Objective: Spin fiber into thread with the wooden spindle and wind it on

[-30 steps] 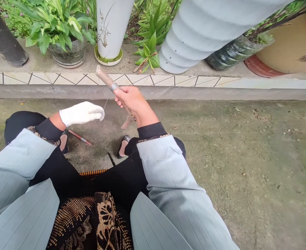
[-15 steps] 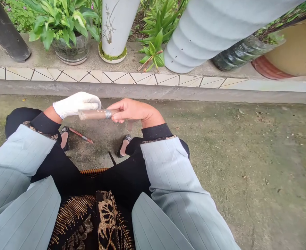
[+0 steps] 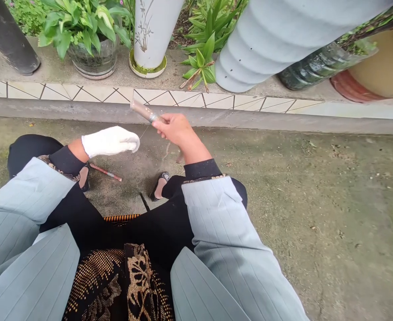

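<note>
My right hand is wrapped round a brownish stick-like piece with silvery wire wound round it by my fingertips. The piece tilts up to the left, and a blurred part of it shows below my wrist. My left hand, in a white knitted glove, is closed in a pinch at the lower left. A thin strand runs from its fingertips up to the wound wire. What the gloved fingers enclose is mostly hidden.
A reddish stick lies on the concrete ground between my shoes. Ahead runs a low tiled ledge with a potted plant, a white vase, a big ribbed pale pot and a dark plastic container.
My right hand has raised and turned the brownish piece, so its left end points up. My gloved left hand has shifted right and slightly down. The strand between them now shows clearly.
</note>
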Available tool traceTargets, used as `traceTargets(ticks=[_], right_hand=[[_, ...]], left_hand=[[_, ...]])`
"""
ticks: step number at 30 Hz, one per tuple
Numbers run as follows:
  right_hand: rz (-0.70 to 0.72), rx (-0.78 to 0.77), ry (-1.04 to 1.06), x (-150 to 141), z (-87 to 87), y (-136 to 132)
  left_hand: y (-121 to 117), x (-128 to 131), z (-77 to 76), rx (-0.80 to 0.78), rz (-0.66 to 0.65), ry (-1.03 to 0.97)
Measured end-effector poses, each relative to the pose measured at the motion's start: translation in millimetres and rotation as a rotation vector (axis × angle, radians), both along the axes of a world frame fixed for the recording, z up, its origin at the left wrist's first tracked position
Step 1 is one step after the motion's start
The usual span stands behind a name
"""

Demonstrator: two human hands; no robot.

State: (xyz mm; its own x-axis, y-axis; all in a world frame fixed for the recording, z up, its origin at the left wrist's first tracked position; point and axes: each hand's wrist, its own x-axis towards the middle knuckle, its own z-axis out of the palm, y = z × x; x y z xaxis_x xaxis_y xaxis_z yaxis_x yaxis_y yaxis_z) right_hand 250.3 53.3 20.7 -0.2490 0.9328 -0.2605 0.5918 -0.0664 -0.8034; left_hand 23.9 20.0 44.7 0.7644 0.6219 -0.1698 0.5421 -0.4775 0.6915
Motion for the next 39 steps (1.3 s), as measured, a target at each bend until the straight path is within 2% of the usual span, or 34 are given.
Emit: traceTargets(ticks=[3, 5, 9, 11, 13, 16, 19, 21, 25, 30, 33, 35, 37, 38, 39], right_hand=[[0.181, -0.001, -0.272, -3, 4.2, -6], [0.359, -0.082, -0.306, -4, 9.3, -10], [0.712, -0.366, -0.119, -4, 20.6, -18], [0.774, -0.421, 0.059, -2, 25.5, -20], [0.683, -0.359, 0.268, 1, 28.5, -20], [0.33, -0.141, 0.516, 2, 27.3, -17], [0.07, -0.042, 0.532, 0, 20.2, -12], [0.018, -0.062, 0.454, -2, 14.7, -9], [0.009, -0.091, 0.332, -6, 8.2, -7], [0.059, -0.051, 0.065, -9, 6.1, -7], [0.222, -0.097, -0.187, -12, 6.7, -10], [0.463, -0.235, -0.275, -13, 9.3, -14], [0.738, -0.401, -0.205, -12, 13.6, -17], [0.834, -0.449, -0.109, -11, 16.1, -18], [0.87, -0.456, 0.019, -10, 18.4, -19]], left_hand=[[2, -4, -0.6, 0.038, 0.016, 0.026], [4, -8, 1.6, 0.046, 0.065, 0.023], [8, -18, 6.0, -0.016, 0.162, -0.019], [9, -19, 5.2, -0.078, 0.193, -0.059], [9, -18, 2.0, -0.137, 0.224, -0.128], [5, -10, -3.7, -0.207, 0.264, -0.222], [0, -1, -5.1, -0.216, 0.23, -0.193], [-2, 2, -3.4, -0.206, 0.187, -0.151], [-3, 2, -0.5, -0.159, 0.152, -0.107], [1, -3, -4.0, 0.034, 0.078, 0.015], [3, -6, -5.7, 0.152, 0.041, 0.149], [4, -9, -4.8, 0.15, 0.0, 0.184], [5, -13, -2.6, 0.079, -0.041, 0.154], [6, -15, -1.4, 0.032, -0.039, 0.118], [8, -17, -0.5, -0.013, -0.013, 0.07]])
